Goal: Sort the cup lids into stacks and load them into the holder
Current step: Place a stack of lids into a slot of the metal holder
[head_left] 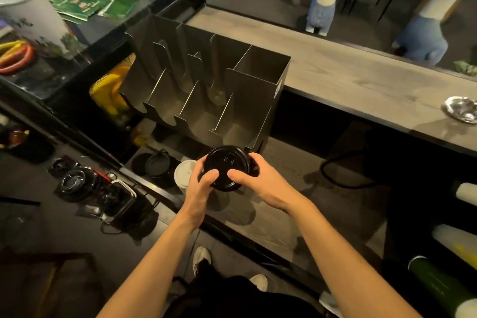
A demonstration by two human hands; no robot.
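Both my hands hold a stack of black cup lids [227, 166] just in front of the metal holder [258, 100]. My left hand [200, 182] grips its left side, thumb on the top lid. My right hand [254, 175] grips the right side, thumb also on top. The holder is a grey steel box with several slanted compartments, all of which look bare. A stack of white lids [183, 173] stands to the left of my left hand. More black lids [157, 164] lie on the dark tray further left.
Loose black lids [73, 181] and a black container [120, 197] sit on the lower left counter. A raised wooden counter [361, 85] runs behind the holder, with a foil dish [462, 112] on it. Another person's gloved hands [320, 17] rest at the far side. Bottles [438, 281] stand at the right.
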